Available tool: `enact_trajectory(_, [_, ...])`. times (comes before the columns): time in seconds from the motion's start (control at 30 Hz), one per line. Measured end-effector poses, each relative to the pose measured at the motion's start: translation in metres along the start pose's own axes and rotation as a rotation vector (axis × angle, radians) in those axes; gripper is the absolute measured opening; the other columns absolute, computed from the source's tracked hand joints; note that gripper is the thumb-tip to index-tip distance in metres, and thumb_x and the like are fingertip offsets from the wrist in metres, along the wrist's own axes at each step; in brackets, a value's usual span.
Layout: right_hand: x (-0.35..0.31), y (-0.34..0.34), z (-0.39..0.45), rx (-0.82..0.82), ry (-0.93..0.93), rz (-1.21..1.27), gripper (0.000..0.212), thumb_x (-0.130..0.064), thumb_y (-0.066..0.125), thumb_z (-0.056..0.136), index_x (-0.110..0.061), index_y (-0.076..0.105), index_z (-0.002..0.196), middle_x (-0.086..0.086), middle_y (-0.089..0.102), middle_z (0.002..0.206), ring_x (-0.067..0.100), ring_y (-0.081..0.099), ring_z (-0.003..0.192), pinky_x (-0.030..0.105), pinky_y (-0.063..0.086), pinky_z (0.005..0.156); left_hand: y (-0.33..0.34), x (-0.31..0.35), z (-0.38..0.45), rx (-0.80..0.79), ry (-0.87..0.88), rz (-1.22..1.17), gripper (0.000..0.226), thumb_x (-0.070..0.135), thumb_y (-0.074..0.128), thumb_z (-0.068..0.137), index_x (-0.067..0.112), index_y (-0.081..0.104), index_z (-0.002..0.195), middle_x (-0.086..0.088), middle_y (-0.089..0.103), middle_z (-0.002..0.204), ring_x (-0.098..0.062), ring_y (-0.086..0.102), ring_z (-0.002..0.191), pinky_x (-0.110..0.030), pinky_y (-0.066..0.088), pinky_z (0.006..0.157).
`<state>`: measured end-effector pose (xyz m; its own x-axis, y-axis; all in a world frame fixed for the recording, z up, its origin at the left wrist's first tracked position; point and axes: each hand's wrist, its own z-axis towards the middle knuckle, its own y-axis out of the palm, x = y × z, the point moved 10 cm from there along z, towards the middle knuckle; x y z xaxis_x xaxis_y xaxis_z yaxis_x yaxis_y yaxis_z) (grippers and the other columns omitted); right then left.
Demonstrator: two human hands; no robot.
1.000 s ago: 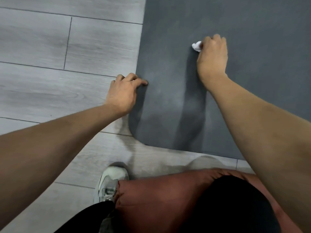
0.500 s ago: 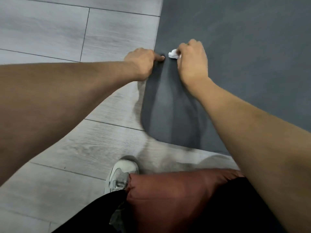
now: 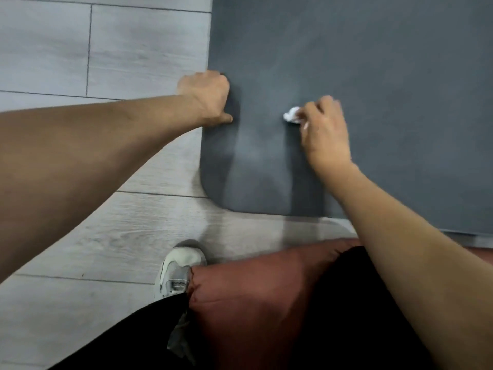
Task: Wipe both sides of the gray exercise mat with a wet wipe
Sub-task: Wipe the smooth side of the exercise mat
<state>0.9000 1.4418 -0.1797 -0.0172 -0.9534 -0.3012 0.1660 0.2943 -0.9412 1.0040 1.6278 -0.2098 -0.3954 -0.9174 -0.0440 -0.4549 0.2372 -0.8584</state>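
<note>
The gray mat [image 3: 373,76] lay flat on the floor [image 3: 80,236], its rounded near-left corner in view. The right hand [image 3: 324,132] pinched a balled white wipe [image 3: 291,115] in curled fingers, pressed to the mat a little in from the left edge. The left hand [image 3: 206,98] sat on that edge, fingers curled, apparently gripping it; the fingertips were hidden. Judged best: pin the edge firmly and stroke in overlapping, even passes toward the corner. The underside, the mat's far end and right side were out of view; the right hand was blurred.
</note>
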Motion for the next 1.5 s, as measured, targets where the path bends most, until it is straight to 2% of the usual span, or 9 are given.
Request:
enact_trajectory(0.17, [0.065, -0.016, -0.006, 0.096, 0.427, 0.037, 0.016, -0.006, 0.05, 0.083, -0.006, 0.065, 0.088, 0.019, 0.056, 0.095, 0.039, 0.055, 0.087, 0.04, 0.043, 0.079, 0.001, 0.0, -0.004, 0.018, 0.003, -0.034, 0.065, 0.05, 0.077, 0.086, 0.005, 0.052, 0.125, -0.021, 0.057, 0.127, -0.043, 0.056, 0.12, -0.046, 0.045, 0.087])
enact_trajectory(0.33, [-0.116, 0.037, -0.076, -0.13, -0.016, 0.282, 0.017, 0.0, 0.056, 0.075, -0.009, 0.068, 0.084, 0.015, 0.053, 0.08, 0.033, 0.049, 0.07, 0.043, 0.044, 0.065, -0.003, -0.005, -0.009, -0.013, -0.008, -0.041, 0.062, 0.054, 0.079, 0.082, 0.011, 0.056, 0.12, -0.021, 0.06, 0.12, -0.044, 0.058, 0.115, -0.046, 0.046, 0.085])
enact_trajectory(0.47, [-0.099, 0.024, -0.069, -0.175, -0.176, 0.164, 0.015, -0.01, 0.049, 0.081, -0.007, 0.063, 0.081, 0.017, 0.053, 0.08, 0.035, 0.052, 0.069, 0.043, 0.047, 0.062, -0.001, -0.004, -0.017, -0.001, -0.009, -0.047, 0.063, 0.051, 0.076, 0.086, 0.008, 0.052, 0.126, -0.023, 0.057, 0.124, -0.046, 0.056, 0.118, -0.051, 0.048, 0.089])
enact_trajectory(0.6, [0.051, -0.02, -0.053, -0.019, 0.386, 0.032, 0.011, -0.012, 0.057, 0.086, -0.011, 0.066, 0.093, 0.016, 0.055, 0.101, 0.037, 0.055, 0.092, 0.04, 0.044, 0.083, 0.007, 0.001, -0.026, 0.025, 0.078, -0.114, 0.072, 0.045, 0.067, 0.095, 0.025, 0.032, 0.155, -0.023, 0.047, 0.137, -0.046, 0.048, 0.128, -0.056, 0.044, 0.1])
enact_trajectory(0.7, [0.053, -0.012, -0.056, -0.041, 0.575, 0.027, 0.017, -0.011, 0.052, 0.089, -0.011, 0.065, 0.1, 0.014, 0.057, 0.107, 0.034, 0.056, 0.098, 0.036, 0.04, 0.084, 0.011, -0.001, -0.032, 0.039, 0.141, -0.146, 0.07, 0.04, 0.066, 0.096, 0.033, 0.032, 0.156, -0.021, 0.045, 0.138, -0.047, 0.048, 0.127, -0.058, 0.044, 0.103])
enact_trajectory(0.83, [-0.043, 0.015, -0.075, -0.068, 0.398, 0.139, 0.022, 0.0, 0.054, 0.084, -0.005, 0.065, 0.102, 0.018, 0.058, 0.092, 0.039, 0.055, 0.08, 0.041, 0.044, 0.073, 0.009, 0.002, -0.031, -0.023, 0.146, -0.047, 0.08, 0.054, 0.068, 0.091, 0.036, 0.026, 0.158, -0.018, 0.042, 0.142, -0.045, 0.045, 0.131, -0.055, 0.042, 0.105])
enact_trajectory(1.03, [-0.001, 0.009, -0.075, -0.093, 0.44, 0.122, 0.014, -0.007, 0.056, 0.09, -0.006, 0.056, 0.104, 0.015, 0.054, 0.099, 0.035, 0.051, 0.087, 0.036, 0.036, 0.073, 0.003, 0.018, -0.031, 0.006, 0.136, 0.152, 0.091, 0.064, 0.069, 0.083, 0.028, 0.029, 0.157, -0.018, 0.04, 0.144, -0.04, 0.039, 0.133, -0.05, 0.037, 0.106])
enact_trajectory(1.3, [-0.064, 0.03, -0.037, -0.166, -0.309, 0.032, 0.016, -0.007, 0.044, 0.087, -0.009, 0.06, 0.088, 0.012, 0.056, 0.084, 0.031, 0.049, 0.072, 0.04, 0.043, 0.065, 0.038, 0.018, -0.03, -0.097, 0.182, 0.005, 0.144, 0.077, 0.077, 0.065, 0.013, -0.007, 0.162, -0.005, -0.019, 0.169, -0.036, -0.007, 0.157, -0.051, 0.017, 0.126])
enact_trajectory(1.5, [0.02, 0.034, 0.116, -0.027, -0.077, -0.2, 0.013, -0.006, 0.048, 0.086, -0.006, 0.06, 0.094, 0.019, 0.058, 0.096, 0.038, 0.054, 0.09, 0.043, 0.038, 0.081, 0.037, 0.023, -0.028, -0.096, 0.165, 0.031, 0.143, 0.076, 0.076, 0.067, 0.013, -0.012, 0.162, -0.005, -0.022, 0.169, -0.035, -0.009, 0.157, -0.049, 0.014, 0.125])
